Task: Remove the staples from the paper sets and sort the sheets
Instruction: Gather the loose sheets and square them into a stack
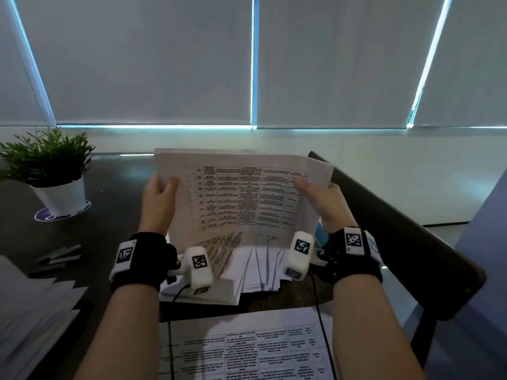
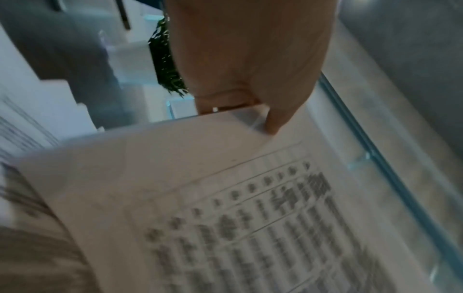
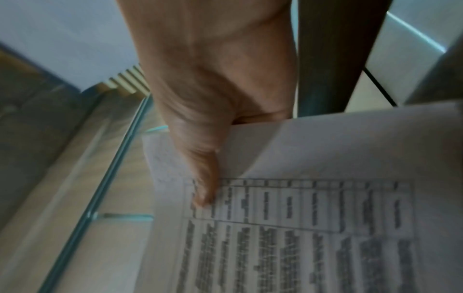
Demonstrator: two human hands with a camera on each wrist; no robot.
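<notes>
The person holds a paper set [image 1: 241, 193] up in the air over the dark table [image 1: 115, 204], tilted toward the head camera, with its lower edge above a fanned pile of loose sheets [image 1: 255, 270]. The left hand [image 1: 157, 200] grasps the set's left edge, thumb [image 2: 274, 121] pressed on the front face near the upper corner and fingers behind; the right hand [image 1: 325, 202] grips the right edge the same way, its thumb [image 3: 203, 190] lying over the top rows of print. The set is several white sheets thick: the layered edges show at the top and right, and in the right wrist view one sheet curls away from the printed page under the thumb. The front page carries a ruled table with columns of dense black text, narrow columns at the left and wider ones across the middle; the words are too blurred to read. Whether a staple is in the set cannot be told. Another page [image 1: 247, 349] with a similar printed table lies flat at the near edge of the table, and a stack of paper [image 1: 33, 305] sits at the near left. Beyond that stack lies a dark stapler-like tool [image 1: 59, 256], blurred. A potted plant [image 1: 50, 165] in a white pot stands at the far left, and a dark chair back [image 1: 397, 229] is at the right.
</notes>
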